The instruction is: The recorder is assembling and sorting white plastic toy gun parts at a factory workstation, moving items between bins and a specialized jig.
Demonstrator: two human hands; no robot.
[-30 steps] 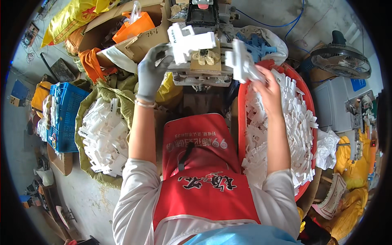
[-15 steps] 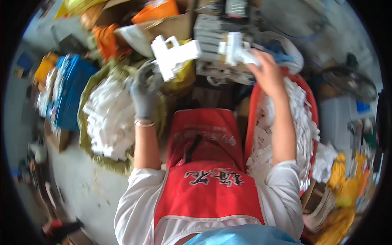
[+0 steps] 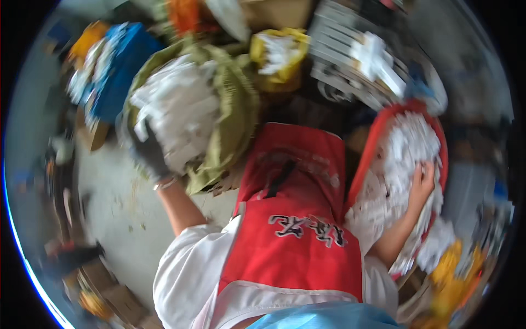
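Loose white pieces [image 3: 181, 109] fill the green sack [image 3: 238, 104]; more white pieces [image 3: 402, 145] fill the red tub [image 3: 368, 159]. Gloved left hand [image 3: 147, 149] at the sack pile's edge, fingers spread wide. Bare right hand [image 3: 422, 187] over the tub pile, fingers curled; can't tell if gripping anything. Likely light, stiff, smooth plastic, a bit slippery; pinch thick bodies, spare thin edges. Dark lettering on the red apron [image 3: 296, 257], smaller print blurred; no readable labels on pieces.
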